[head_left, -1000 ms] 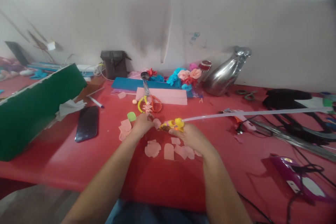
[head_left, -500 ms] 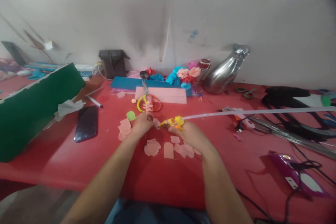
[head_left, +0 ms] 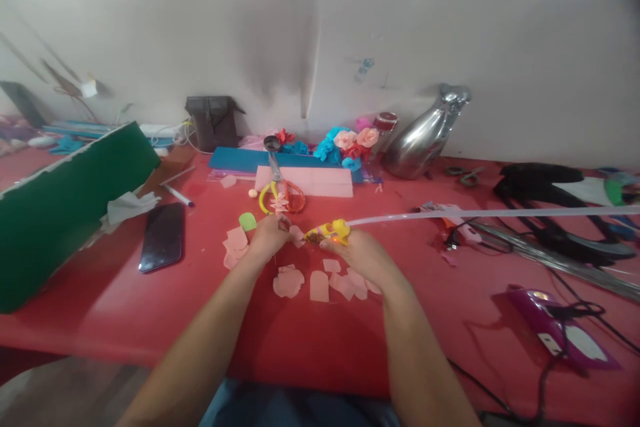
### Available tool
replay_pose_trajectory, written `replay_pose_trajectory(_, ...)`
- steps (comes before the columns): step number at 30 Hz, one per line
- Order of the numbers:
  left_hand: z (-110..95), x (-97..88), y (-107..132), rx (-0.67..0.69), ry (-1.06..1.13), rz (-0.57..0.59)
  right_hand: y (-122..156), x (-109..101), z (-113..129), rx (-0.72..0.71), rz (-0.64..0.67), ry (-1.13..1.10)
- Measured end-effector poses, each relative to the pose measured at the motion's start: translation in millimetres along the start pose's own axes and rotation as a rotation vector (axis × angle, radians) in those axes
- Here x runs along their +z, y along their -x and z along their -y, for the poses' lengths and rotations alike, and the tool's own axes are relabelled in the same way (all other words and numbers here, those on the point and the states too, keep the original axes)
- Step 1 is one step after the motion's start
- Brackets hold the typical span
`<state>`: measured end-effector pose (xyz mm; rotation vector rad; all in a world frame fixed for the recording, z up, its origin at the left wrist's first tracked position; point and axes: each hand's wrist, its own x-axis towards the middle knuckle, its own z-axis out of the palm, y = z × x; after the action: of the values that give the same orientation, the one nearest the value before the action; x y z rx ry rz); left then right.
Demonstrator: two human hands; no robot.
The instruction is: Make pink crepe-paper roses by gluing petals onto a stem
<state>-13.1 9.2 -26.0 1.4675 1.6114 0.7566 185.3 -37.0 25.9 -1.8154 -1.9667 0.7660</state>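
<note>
My right hand (head_left: 364,255) is wrapped round a yellow glue gun (head_left: 341,231), with a long translucent glue stick (head_left: 425,217) running out of its back to the right. The gun's nozzle points left, at or very near a pink paper petal (head_left: 297,235). Pinched in the fingers of my left hand (head_left: 267,239) is that petal; a thin wire seems to hang below. Around my hands lie a rounded pink paper piece (head_left: 289,282), an arch-shaped pink petal (head_left: 319,286), more pink pieces (head_left: 235,245) and a green piece (head_left: 247,221).
Scissors (head_left: 295,198) with yellow and orange handles lie ahead, by folded pink paper (head_left: 325,181). Behind are paper flowers (head_left: 353,141) and a steel jug (head_left: 420,140). A phone (head_left: 161,237) and green board (head_left: 75,207) are left; a purple power strip (head_left: 563,328) with cords is right.
The view has shifted slightly, so everything sits a little further left. Both hands keep nearly the same pose, with the glue gun's nozzle still by the petal.
</note>
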Motion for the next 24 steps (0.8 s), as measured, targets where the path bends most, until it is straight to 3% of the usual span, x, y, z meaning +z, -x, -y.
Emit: replay_pose_trajectory(24, 2.5, 1.1, -1.6, 0.002, -0.009, 0.002, -2.0, -2.8, -4.0, 0.034, -0.028, 0.021)
